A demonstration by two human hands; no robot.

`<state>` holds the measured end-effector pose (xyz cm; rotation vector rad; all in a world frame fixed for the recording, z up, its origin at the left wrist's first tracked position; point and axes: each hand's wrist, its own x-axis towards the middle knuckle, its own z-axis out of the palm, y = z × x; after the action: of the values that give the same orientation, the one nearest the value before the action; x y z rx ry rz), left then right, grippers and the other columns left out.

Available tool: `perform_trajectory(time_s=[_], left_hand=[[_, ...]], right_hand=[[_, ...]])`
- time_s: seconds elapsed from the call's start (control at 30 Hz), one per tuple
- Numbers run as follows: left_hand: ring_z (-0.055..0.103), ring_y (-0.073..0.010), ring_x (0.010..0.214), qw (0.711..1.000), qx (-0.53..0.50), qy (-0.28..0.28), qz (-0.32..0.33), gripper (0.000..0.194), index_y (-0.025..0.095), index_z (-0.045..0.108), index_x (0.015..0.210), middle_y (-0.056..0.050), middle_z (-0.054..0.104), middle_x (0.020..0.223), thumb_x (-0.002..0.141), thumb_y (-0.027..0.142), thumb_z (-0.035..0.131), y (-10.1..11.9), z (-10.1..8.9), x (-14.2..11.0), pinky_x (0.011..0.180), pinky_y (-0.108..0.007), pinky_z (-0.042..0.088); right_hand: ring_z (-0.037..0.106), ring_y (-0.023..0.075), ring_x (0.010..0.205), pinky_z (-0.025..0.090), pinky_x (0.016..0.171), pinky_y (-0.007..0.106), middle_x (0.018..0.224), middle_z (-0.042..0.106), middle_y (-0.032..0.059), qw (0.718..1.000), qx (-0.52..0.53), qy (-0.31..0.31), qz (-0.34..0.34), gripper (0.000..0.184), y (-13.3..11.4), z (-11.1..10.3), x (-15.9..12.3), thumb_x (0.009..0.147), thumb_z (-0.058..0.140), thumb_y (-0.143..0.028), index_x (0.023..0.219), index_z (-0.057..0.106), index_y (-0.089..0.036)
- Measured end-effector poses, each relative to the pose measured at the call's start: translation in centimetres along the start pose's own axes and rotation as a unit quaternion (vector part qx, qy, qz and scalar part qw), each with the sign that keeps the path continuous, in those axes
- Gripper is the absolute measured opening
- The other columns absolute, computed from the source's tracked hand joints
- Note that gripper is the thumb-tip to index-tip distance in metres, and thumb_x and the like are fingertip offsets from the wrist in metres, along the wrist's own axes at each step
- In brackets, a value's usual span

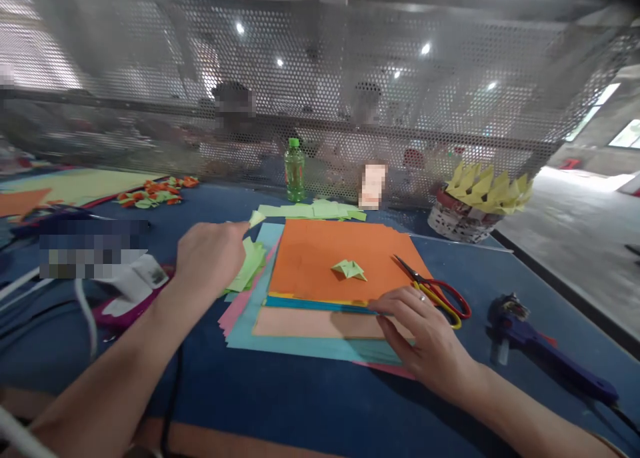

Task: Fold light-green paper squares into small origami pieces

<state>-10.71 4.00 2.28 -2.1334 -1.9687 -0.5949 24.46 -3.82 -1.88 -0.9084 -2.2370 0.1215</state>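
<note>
My left hand (213, 258) is closed in a pinch, with a small pale green piece of paper (257, 218) at its fingertips, above the left side of the paper stack. My right hand (423, 328) rests on the front right of the stack, thumb and fingers apart and nothing visible between them. A small folded green paper (350, 269) lies on the orange sheets (320, 251) on top of the stack. Scissors (435, 291) with red and yellow handles lie just beyond my right hand. Green paper slips (250, 265) lie partly hidden behind my left hand.
More green strips (315, 209) lie behind the stack, near a green bottle (295, 171). At right are a basket-like pot with yellow folded points (480, 198) and a purple glue gun (550, 355). At left are orange-green folded pieces (157, 191), cables and a power strip (127, 305).
</note>
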Motion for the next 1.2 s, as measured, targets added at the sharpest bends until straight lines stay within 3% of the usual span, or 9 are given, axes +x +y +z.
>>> perform_trajectory(time_s=[0.13, 0.27, 0.43, 0.67, 0.8, 0.9, 0.97, 1.1, 1.2], left_hand=[[0.064, -0.0259, 0.104, 0.991, 0.09, -0.067, -0.07, 0.031, 0.016, 0.061, 0.123, -0.009, 0.062, 0.123, 0.098, 0.033, 0.061, -1.6, 0.1, 0.8, 0.087, -0.044, 0.056], [0.069, -0.0328, 0.091, 0.989, 0.129, -0.047, -0.061, 0.034, 0.015, 0.07, 0.101, -0.012, 0.071, 0.091, 0.102, 0.036, 0.042, 0.2, -0.1, 0.0, 0.076, -0.042, 0.051], [0.067, -0.0334, 0.093, 0.989, 0.141, -0.034, 0.004, 0.035, 0.016, 0.069, 0.089, -0.015, 0.071, 0.097, 0.092, 0.047, 0.054, 1.7, 0.3, -0.3, 0.074, -0.039, 0.047], [0.068, -0.0302, 0.073, 0.988, 0.15, -0.019, 0.009, 0.026, 0.017, 0.064, 0.07, -0.013, 0.069, 0.08, 0.089, 0.021, 0.046, 0.7, 1.0, -0.4, 0.066, -0.038, 0.045], [0.066, -0.0287, 0.081, 0.99, 0.13, 0.05, 0.035, 0.025, 0.017, 0.062, 0.083, -0.011, 0.069, 0.088, 0.095, 0.024, 0.041, 4.1, -0.3, -2.1, 0.076, -0.04, 0.045], [0.063, -0.0245, 0.083, 0.985, 0.092, 0.078, 0.123, 0.024, 0.019, 0.061, 0.085, -0.007, 0.068, 0.085, 0.098, 0.026, 0.042, 7.1, -1.1, -3.5, 0.08, -0.036, 0.046], [0.063, -0.0239, 0.082, 0.98, 0.093, 0.067, 0.165, 0.025, 0.02, 0.059, 0.081, -0.006, 0.067, 0.084, 0.098, 0.025, 0.042, 7.6, -1.5, -3.5, 0.079, -0.037, 0.046], [0.064, -0.0315, 0.086, 0.991, 0.13, 0.027, 0.015, 0.02, 0.015, 0.064, 0.087, -0.012, 0.067, 0.091, 0.093, 0.03, 0.052, 4.8, -2.7, -1.7, 0.075, -0.042, 0.048], [0.066, -0.0328, 0.085, 0.994, 0.102, -0.009, 0.021, 0.024, 0.013, 0.066, 0.086, -0.014, 0.068, 0.091, 0.095, 0.026, 0.048, 3.5, -3.1, -1.6, 0.073, -0.044, 0.05]], right_hand=[[0.063, 0.0245, 0.093, 0.05, 0.082, 0.041, 0.1, 0.068, 0.0085, 1.0, -0.01, -0.011, 0.002, 0.024, 0.2, 0.1, -0.3, 0.097, 0.05, -0.012, 0.113, 0.063, -0.024], [0.063, 0.0252, 0.094, 0.05, 0.083, 0.041, 0.1, 0.067, 0.0089, 1.0, -0.015, -0.007, 0.001, 0.024, 0.4, 0.1, -0.3, 0.096, 0.049, -0.012, 0.112, 0.063, -0.024], [0.062, 0.0242, 0.093, 0.05, 0.08, 0.04, 0.101, 0.067, 0.009, 1.0, -0.01, -0.013, 0.01, 0.023, 0.3, -0.1, -0.2, 0.096, 0.048, -0.012, 0.11, 0.064, -0.023], [0.062, 0.023, 0.094, 0.049, 0.083, 0.04, 0.102, 0.067, 0.0082, 1.0, -0.001, -0.023, 0.011, 0.023, 0.4, 0.0, -0.1, 0.097, 0.048, -0.012, 0.108, 0.064, -0.023], [0.061, 0.0235, 0.094, 0.049, 0.083, 0.04, 0.102, 0.067, 0.0086, 1.0, -0.003, -0.015, 0.017, 0.023, 0.4, -0.1, 0.0, 0.097, 0.048, -0.012, 0.11, 0.064, -0.022], [0.061, 0.0237, 0.095, 0.05, 0.084, 0.04, 0.102, 0.066, 0.0087, 1.0, -0.004, -0.001, 0.023, 0.023, 0.5, -0.2, 0.0, 0.097, 0.048, -0.011, 0.11, 0.063, -0.022], [0.061, 0.0237, 0.095, 0.049, 0.084, 0.04, 0.101, 0.066, 0.0086, 1.0, -0.006, 0.006, 0.024, 0.023, 0.6, -0.3, -0.1, 0.096, 0.048, -0.01, 0.109, 0.063, -0.021], [0.061, 0.0236, 0.094, 0.049, 0.084, 0.04, 0.1, 0.066, 0.0072, 1.0, -0.005, 0.011, 0.02, 0.022, 0.7, -0.2, -0.1, 0.097, 0.05, -0.011, 0.11, 0.063, -0.023], [0.06, 0.0232, 0.095, 0.048, 0.084, 0.04, 0.1, 0.066, 0.0063, 1.0, -0.001, 0.002, 0.018, 0.022, 0.8, -0.1, -0.2, 0.097, 0.051, -0.012, 0.111, 0.063, -0.024]])
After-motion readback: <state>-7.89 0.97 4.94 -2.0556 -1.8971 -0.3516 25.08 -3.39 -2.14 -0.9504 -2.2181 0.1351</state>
